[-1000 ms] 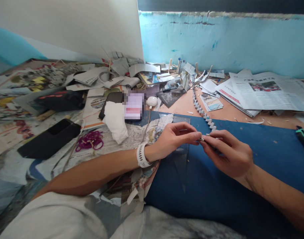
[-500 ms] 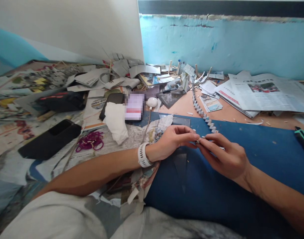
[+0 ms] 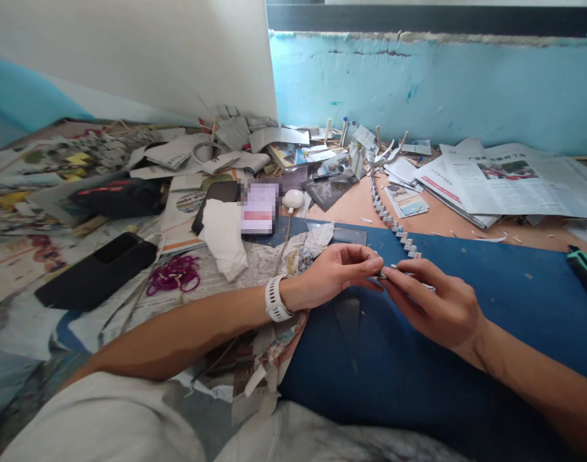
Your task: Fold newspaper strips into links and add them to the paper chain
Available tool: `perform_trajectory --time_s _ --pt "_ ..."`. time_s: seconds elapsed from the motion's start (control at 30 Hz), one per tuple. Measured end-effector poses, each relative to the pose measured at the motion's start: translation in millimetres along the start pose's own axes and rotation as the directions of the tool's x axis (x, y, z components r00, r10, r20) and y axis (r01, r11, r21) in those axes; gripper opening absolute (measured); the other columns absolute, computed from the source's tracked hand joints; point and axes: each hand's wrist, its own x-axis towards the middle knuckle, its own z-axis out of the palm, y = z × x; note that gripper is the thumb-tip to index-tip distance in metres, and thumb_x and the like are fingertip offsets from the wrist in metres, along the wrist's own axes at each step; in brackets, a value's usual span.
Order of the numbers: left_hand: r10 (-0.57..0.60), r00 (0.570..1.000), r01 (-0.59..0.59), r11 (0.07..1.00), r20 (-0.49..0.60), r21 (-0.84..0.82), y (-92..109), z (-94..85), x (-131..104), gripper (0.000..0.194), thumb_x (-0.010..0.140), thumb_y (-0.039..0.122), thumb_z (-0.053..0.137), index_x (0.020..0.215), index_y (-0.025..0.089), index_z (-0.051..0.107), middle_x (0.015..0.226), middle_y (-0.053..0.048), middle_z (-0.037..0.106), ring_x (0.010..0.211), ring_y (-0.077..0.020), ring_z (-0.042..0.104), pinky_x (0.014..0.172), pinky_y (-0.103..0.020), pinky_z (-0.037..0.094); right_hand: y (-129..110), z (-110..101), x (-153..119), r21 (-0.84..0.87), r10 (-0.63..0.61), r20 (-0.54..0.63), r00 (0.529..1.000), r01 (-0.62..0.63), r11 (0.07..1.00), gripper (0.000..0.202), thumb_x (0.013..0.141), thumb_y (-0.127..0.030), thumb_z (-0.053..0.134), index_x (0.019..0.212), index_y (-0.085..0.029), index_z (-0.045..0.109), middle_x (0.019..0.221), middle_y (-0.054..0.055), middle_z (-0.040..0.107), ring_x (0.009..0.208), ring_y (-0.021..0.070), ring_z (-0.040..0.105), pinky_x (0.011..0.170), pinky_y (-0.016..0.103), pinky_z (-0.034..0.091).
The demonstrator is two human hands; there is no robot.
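Note:
Over the blue mat [image 3: 495, 308] my two hands meet fingertip to fingertip. My left hand [image 3: 339, 269], with a white watch [image 3: 276, 298] on its wrist, pinches one end of a small folded paper strip [image 3: 382, 274] between thumb and forefinger. My right hand [image 3: 437, 305] pinches the same strip from the other side, and a pale edge shows under its curled fingers. A zigzag chain of folded paper [image 3: 405, 242] runs from the back of the table to behind my right fingers. Whether the strip joins the chain is hidden.
A clear triangular sheet [image 3: 348, 327] lies below my hands. To the left are a lit phone [image 3: 259, 206], white tissue [image 3: 224, 240], purple cord [image 3: 174, 274] and a black case [image 3: 95, 269]. Newspapers [image 3: 514, 183] lie at the back right, a green-black cutter [image 3: 584, 273] at the right edge.
My left fingertips have drawn back slightly to the left, so a little more of the strip shows between the hands. My right hand stays almost still.

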Motion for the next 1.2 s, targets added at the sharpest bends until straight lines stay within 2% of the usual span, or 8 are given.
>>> perform_trajectory --time_s 0.17,0.3,0.43,0.53,0.67,0.8,1.03,1.2 --pt "0.017 1.0 -0.017 1.0 0.002 0.001 0 1.8 1 0.031 0.084 0.039 0.084 0.083 0.011 0.069 0.084 -0.003 0.065 0.084 -0.0131 0.066 0.087 -0.032 0.061 2 0 -1 0.007 -0.004 -0.005 1.0 0.004 1.0 0.03 0.093 -0.014 0.072 0.122 -0.016 0.069 0.104 0.01 0.076 0.076 0.0154 0.075 0.059 0.025 0.057" --pt "0.079 0.995 -0.079 0.997 -0.053 0.016 -1 3.2 1 0.032 0.082 0.038 0.086 0.089 0.011 0.071 0.093 -0.005 0.069 0.09 -0.0157 0.069 0.087 -0.035 0.062 5 -1 0 0.034 0.067 -0.044 0.997 -0.065 0.997 0.029 0.092 -0.014 0.074 0.121 -0.02 0.071 0.106 0.008 0.077 0.074 0.0143 0.075 0.065 0.024 0.06" --pt "0.141 0.988 -0.134 0.986 -0.066 0.101 -2 0.9 1 0.03 0.076 0.027 0.091 0.095 0.013 0.072 0.097 -0.006 0.074 0.093 -0.0173 0.073 0.093 -0.037 0.062 7 -4 9 0.181 0.162 -0.037 0.986 -0.152 0.972 0.029 0.092 -0.013 0.074 0.119 -0.024 0.072 0.107 0.007 0.076 0.081 0.0153 0.077 0.074 0.025 0.063" --pt "0.156 0.982 -0.142 0.982 -0.107 0.127 -2 -1.9 2 0.029 0.08 0.03 0.088 0.097 0.012 0.072 0.092 -0.005 0.076 0.087 -0.0169 0.075 0.091 -0.037 0.062 8 -6 15 0.285 0.215 -0.059 0.975 -0.19 0.939 0.029 0.091 -0.011 0.075 0.115 -0.026 0.073 0.105 0.006 0.077 0.089 0.0184 0.078 0.083 0.03 0.065" --pt "0.154 0.977 -0.138 0.984 -0.148 0.116 -1 -2.6 2 0.032 0.079 0.031 0.089 0.099 0.013 0.071 0.094 -0.005 0.077 0.085 -0.0175 0.077 0.088 -0.036 0.063 7 -6 13 0.345 0.321 -0.115 0.94 -0.265 0.9 0.027 0.088 -0.009 0.076 0.106 -0.029 0.072 0.101 0.003 0.079 0.091 0.0218 0.078 0.083 0.036 0.066" --pt "0.177 0.975 -0.165 0.981 -0.13 0.099 -2 -2.2 1 0.035 0.079 0.028 0.089 0.108 0.016 0.074 0.101 -0.006 0.078 0.088 -0.0185 0.077 0.088 -0.037 0.064 3 -2 6 0.421 0.492 -0.098 0.865 -0.413 0.808 0.033 0.086 -0.014 0.079 0.114 -0.026 0.068 0.103 0.002 0.08 0.085 0.0218 0.08 0.081 0.035 0.068" --pt "0.173 0.978 -0.16 0.98 -0.114 0.115 -6 -3.5 1 0.037 0.079 0.028 0.088 0.113 0.017 0.078 0.101 -0.008 0.081 0.09 -0.0194 0.078 0.092 -0.036 0.063 4 -7 12 0.297 0.392 -0.068 0.917 -0.357 0.886 0.023 0.091 -0.017 0.075 0.111 -0.027 0.073 0.098 0.001 0.082 0.081 0.0201 0.079 0.078 0.032 0.066" --pt "0.182 0.978 -0.166 0.975 -0.103 0.15 -7 -0.4 -2 0.042 0.078 0.028 0.089 0.116 0.016 0.076 0.094 -0.008 0.081 0.089 -0.0213 0.079 0.091 -0.037 0.064 6 -8 15 0.383 0.427 0.0 0.904 -0.394 0.835 0.018 0.091 -0.02 0.077 0.108 -0.025 0.076 0.096 0.001 0.082 0.081 0.0193 0.08 0.076 0.029 0.066"
